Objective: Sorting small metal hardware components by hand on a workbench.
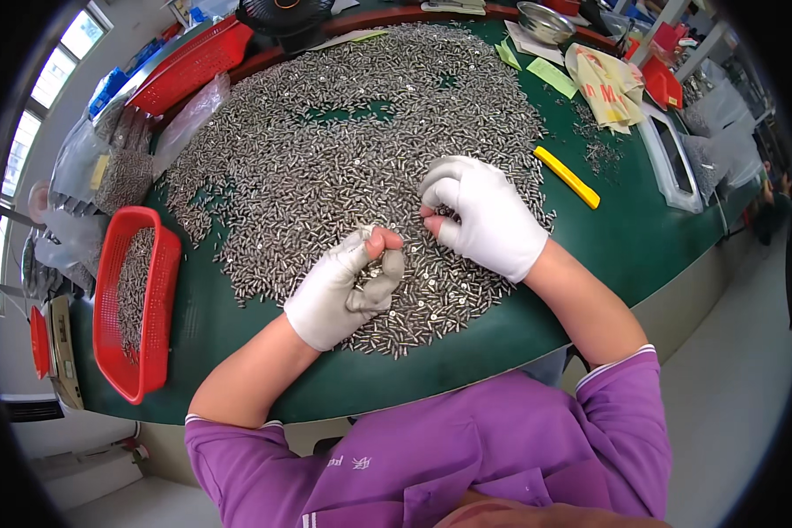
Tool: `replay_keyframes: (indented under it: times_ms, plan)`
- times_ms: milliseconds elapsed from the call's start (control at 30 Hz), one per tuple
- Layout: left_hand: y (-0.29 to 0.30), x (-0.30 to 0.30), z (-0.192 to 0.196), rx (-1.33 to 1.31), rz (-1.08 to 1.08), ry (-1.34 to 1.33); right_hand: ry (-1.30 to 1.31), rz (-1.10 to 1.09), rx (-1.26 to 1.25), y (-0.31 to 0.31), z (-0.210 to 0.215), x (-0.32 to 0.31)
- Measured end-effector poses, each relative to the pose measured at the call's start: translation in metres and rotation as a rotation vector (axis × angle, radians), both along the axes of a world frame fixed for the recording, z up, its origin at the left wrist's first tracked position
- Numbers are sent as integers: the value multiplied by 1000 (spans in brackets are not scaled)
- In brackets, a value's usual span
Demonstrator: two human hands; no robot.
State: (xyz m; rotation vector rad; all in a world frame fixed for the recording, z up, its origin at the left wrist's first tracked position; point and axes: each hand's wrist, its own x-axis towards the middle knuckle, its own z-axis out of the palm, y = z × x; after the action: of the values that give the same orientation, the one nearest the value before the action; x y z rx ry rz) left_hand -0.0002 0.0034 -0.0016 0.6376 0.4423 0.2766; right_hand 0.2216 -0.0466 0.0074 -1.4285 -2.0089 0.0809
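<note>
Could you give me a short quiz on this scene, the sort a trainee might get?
1. What colour is the slim object lying just right of the heap of small metal parts? A) red B) yellow C) blue

2. True or false: the left hand and the right hand both wear gloves.

3. Fill in the blank: a long red basket holding more metal parts stands to the ____ of the heap.

Key: 1. B; 2. True; 3. left.

Left hand curled, fingers bent inward; right hand arched, palm down (both gloved white, some fingertips bare).
</note>
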Motion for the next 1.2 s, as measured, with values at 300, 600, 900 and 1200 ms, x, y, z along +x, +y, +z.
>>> replay_keyframes:
  times_ms: [300, 600, 900, 1200]
  plan:
    - [-4, 0, 2, 54, -54, 14, 267, 310, -10, -9, 11, -12]
    - [-8, 4, 9, 118, -39, 119, 209, 345, 18, -8, 9, -12]
    - [-5, -1, 2, 98, -1, 118, -236, -169, -182, -8, 5, 26]
    - [-5, 0, 2, 60, -5, 128, -218, -143, -74, -5, 0, 27]
